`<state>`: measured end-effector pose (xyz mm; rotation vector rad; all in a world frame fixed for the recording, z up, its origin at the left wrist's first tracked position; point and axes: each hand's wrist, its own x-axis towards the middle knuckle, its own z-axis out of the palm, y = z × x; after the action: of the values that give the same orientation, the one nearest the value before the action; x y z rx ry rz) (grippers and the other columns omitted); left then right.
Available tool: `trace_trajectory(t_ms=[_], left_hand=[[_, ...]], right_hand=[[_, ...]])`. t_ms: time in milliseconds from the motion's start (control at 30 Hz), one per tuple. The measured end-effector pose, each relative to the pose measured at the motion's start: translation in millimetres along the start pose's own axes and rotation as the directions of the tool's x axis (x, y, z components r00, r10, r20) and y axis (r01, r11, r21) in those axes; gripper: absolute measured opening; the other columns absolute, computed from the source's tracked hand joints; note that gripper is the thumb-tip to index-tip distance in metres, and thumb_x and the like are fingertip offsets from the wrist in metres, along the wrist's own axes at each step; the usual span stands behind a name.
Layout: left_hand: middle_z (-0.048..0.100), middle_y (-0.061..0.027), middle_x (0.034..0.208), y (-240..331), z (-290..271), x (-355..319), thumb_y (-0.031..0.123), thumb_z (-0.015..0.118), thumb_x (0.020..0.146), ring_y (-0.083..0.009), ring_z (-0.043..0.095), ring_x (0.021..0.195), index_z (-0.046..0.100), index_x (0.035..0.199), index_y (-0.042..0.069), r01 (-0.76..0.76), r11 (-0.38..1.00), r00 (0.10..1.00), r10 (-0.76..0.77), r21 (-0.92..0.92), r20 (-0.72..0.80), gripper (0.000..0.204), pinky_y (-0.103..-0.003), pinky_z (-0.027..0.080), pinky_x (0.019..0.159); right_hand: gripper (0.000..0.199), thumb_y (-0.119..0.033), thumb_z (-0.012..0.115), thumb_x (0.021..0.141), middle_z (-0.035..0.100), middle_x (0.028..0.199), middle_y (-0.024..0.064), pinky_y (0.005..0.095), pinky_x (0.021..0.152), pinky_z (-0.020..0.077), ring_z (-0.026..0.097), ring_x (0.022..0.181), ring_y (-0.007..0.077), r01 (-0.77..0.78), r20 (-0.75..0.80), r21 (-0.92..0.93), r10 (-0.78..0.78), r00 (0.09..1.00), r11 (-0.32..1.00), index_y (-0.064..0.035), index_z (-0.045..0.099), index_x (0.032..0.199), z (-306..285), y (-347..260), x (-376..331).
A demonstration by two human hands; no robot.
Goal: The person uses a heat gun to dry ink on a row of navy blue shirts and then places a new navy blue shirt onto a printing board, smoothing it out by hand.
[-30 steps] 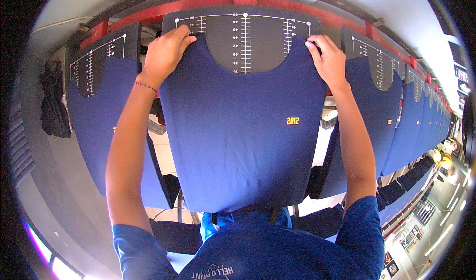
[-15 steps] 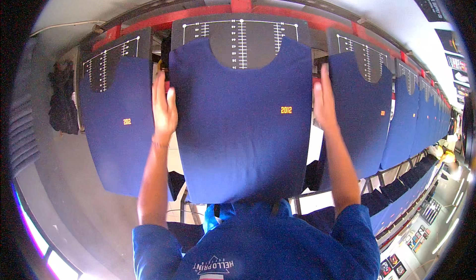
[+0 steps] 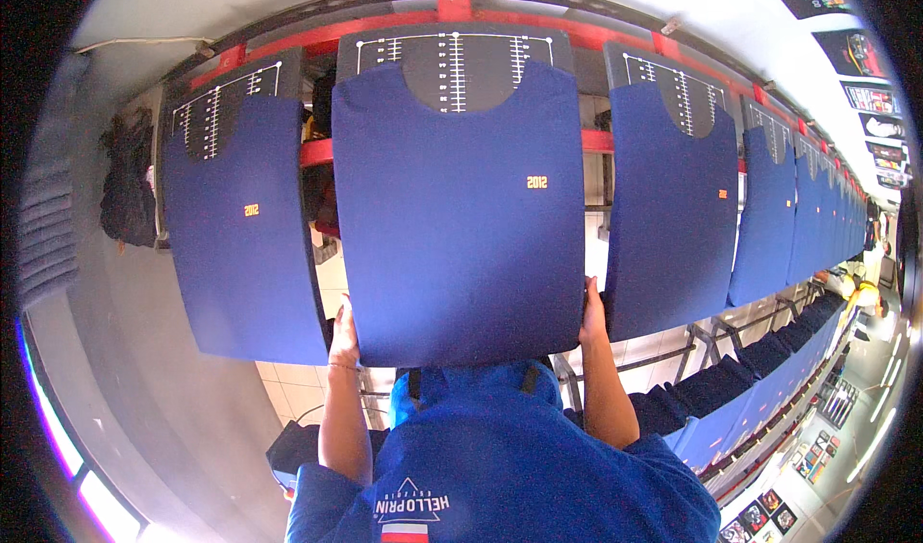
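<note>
A blue shirt (image 3: 461, 226) with a small orange print is stretched over the centre black board (image 3: 457, 62), which has white ruler marks at its top. My left hand (image 3: 343, 336) grips the shirt's lower left corner, its fingers hidden behind the edge. At the lower right corner my right hand (image 3: 591, 314) holds the edge, fingers curled around it. Both forearms rise from the lower edge past my own blue top (image 3: 500, 456).
Matching blue shirts on boards hang to the left (image 3: 245, 235) and right (image 3: 673, 207), and several more (image 3: 798, 207) recede to the right along a red rail (image 3: 452, 10). A dark bag (image 3: 130, 187) hangs at far left. Another person (image 3: 851, 288) is at far right.
Both hands have slid down the shirt's sides, from its top corners to mid-height and now to the lower corners.
</note>
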<state>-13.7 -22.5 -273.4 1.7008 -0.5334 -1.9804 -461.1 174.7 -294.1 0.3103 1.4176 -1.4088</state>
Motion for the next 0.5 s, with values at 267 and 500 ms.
trace_trajectory(t_ms=[267,500], left_hand=[[0.067,-0.0057,0.116,-51.1,-26.2,-27.2,0.055,0.062,0.093,-0.0195,0.064,0.102,0.062,0.125,0.009,0.047,0.984,0.999,-0.047,-0.172,0.003,0.056,-0.037,0.053,0.087],[0.067,-0.0077,0.112,-48.0,-20.4,-25.0,0.060,0.059,0.093,-0.0195,0.065,0.097,0.061,0.124,0.006,0.031,0.991,1.000,-0.030,-0.134,0.010,0.063,-0.037,0.055,0.083]], right_hand=[[0.059,-0.052,0.056,0.097,0.060,0.133,0.0136,0.0485,0.102,0.0466,0.058,0.121,0.0307,-0.132,0.070,0.046,0.129,0.989,0.990,-0.0069,0.055,0.135,-37.5,32.5,-53.6],[0.058,-0.052,0.055,0.097,0.061,0.132,0.0131,0.0470,0.104,0.0447,0.058,0.120,0.0303,-0.104,-0.007,0.023,0.104,0.994,0.994,-0.0088,0.055,0.136,-47.6,38.3,-50.9]])
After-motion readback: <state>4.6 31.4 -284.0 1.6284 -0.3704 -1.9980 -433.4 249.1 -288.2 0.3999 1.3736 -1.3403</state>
